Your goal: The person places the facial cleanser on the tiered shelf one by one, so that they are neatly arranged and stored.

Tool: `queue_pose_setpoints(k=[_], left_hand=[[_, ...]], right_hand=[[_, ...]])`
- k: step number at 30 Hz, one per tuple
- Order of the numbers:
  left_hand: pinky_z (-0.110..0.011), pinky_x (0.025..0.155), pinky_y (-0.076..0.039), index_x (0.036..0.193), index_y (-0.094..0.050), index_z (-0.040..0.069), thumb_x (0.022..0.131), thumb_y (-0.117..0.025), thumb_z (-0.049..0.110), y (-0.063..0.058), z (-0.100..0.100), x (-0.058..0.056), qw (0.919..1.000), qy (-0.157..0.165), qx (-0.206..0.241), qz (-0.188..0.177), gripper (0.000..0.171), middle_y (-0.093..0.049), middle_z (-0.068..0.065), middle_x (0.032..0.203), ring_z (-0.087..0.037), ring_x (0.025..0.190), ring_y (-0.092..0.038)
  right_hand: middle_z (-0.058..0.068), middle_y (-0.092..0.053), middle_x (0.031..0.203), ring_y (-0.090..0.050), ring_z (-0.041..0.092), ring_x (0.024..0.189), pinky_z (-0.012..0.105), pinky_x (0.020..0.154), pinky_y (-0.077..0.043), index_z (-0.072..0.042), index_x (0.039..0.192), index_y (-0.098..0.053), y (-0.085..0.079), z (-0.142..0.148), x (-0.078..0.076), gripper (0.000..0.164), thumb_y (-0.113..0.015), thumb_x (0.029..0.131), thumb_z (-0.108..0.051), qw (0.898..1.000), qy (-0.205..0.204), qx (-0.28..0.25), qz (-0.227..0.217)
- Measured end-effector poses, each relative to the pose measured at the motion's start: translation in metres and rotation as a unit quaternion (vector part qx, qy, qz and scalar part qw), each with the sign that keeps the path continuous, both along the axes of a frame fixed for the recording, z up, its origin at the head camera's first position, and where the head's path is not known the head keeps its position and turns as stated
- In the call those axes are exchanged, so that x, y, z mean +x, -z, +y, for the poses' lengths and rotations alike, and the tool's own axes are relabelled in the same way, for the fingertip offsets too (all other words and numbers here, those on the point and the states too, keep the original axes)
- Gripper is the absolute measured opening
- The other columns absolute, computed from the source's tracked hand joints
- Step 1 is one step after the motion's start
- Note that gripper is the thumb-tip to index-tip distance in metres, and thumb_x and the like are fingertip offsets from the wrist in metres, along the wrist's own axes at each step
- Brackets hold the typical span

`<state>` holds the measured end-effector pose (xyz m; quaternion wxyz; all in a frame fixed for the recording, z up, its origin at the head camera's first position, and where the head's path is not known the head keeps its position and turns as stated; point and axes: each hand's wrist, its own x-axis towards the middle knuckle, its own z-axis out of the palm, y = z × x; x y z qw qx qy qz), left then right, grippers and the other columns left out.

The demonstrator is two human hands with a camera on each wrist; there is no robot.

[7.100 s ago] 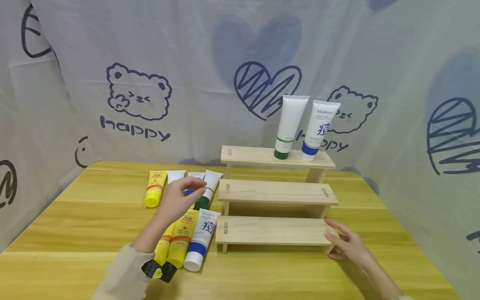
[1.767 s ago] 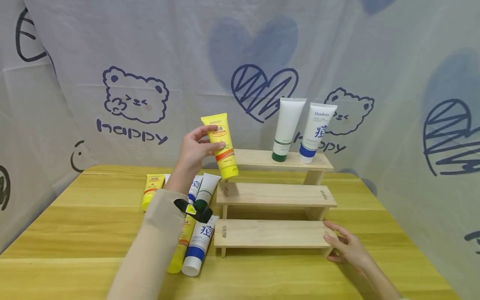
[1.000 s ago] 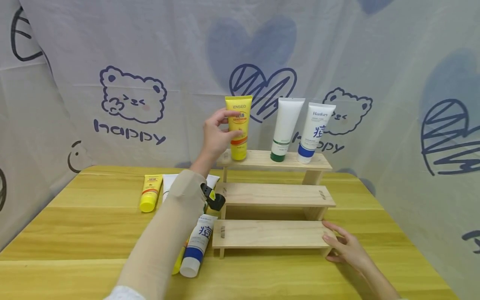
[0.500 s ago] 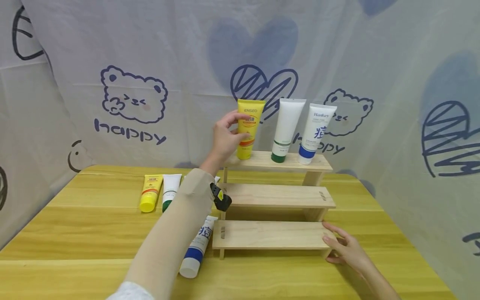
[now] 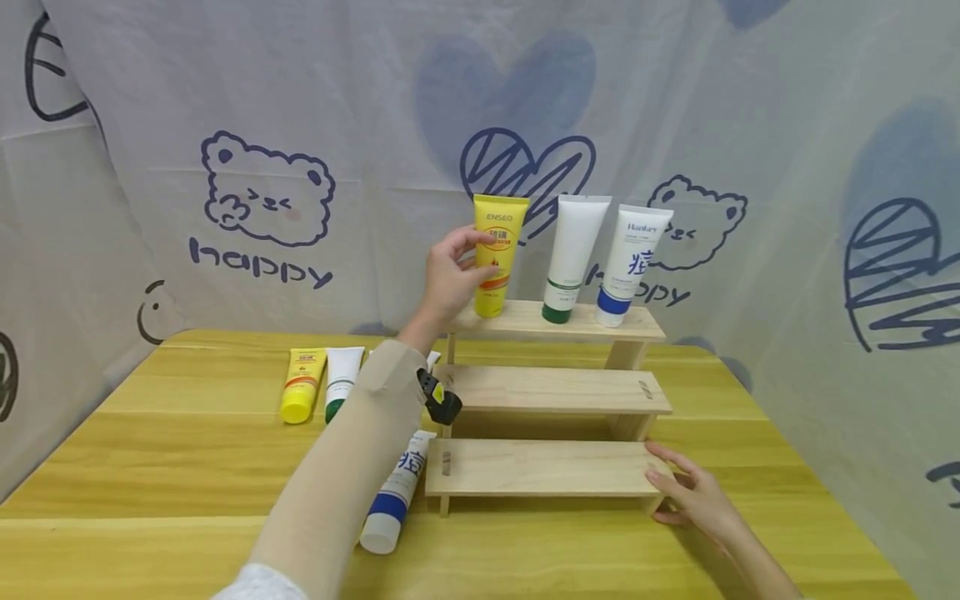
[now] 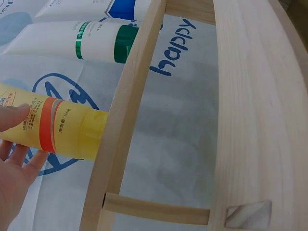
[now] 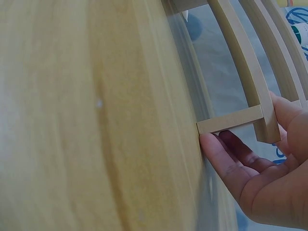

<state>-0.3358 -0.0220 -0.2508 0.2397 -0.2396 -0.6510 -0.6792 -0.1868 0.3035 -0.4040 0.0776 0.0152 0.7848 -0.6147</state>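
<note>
My left hand (image 5: pixel 447 279) pinches a yellow squeeze tube (image 5: pixel 506 254) that stands upright, cap down, at the left part of the top step of a three-tier wooden rack (image 5: pixel 540 467). In the left wrist view, the yellow cap meets the edge of the top board, with the thumb in front of the tube and fingers behind. Right of it on that step stand a white tube with a green cap (image 5: pixel 573 258) and a white tube with a blue band (image 5: pixel 633 258). My right hand (image 5: pixel 697 496) grips the right end of the lowest step, its fingers at the leg (image 7: pixel 231 119).
Left of the rack, a yellow tube (image 5: pixel 302 387), a white tube with a green cap (image 5: pixel 343 375) and a blue-banded white tube (image 5: pixel 397 492) lie on the wooden table (image 5: pixel 187 467). My left forearm hides other tubes. A printed curtain (image 5: pixel 390 125) hangs behind.
The left hand has picked up a yellow tube from the table, raised it rightward and stood it on the top step, shifting it slightly right. The right hand has stayed on the rack.
</note>
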Motion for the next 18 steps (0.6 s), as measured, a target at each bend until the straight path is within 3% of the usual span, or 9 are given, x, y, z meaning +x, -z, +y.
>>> queue_pose_setpoints(k=[7,18], left_hand=[[-0.041,0.089,-0.041,0.103,-0.056,-0.011,0.073,-0.061,-0.016,0.001,-0.006,0.004,1.0,0.003,0.005,-0.007,0.031,-0.051,-0.018,0.12,-0.027,0.107,-0.051],[-0.037,0.087,-0.043,0.11,-0.053,-0.01,0.08,-0.061,-0.006,0.006,-0.024,0.017,0.9996,0.001,-0.017,-0.024,0.031,-0.054,-0.021,0.113,-0.03,0.106,-0.051]], right_hand=[[0.027,-0.02,0.137,-0.048,0.022,0.099,0.041,0.07,-0.051,-0.003,0.136,-0.029,0.0,0.001,0.0,0.057,-0.055,0.089,-0.02,1.0,0.001,-0.003,-0.003],[0.028,-0.021,0.137,-0.047,0.025,0.102,0.041,0.07,-0.051,-0.003,0.136,-0.029,0.0,0.0,0.0,0.056,-0.055,0.089,-0.02,1.0,0.0,-0.002,0.001]])
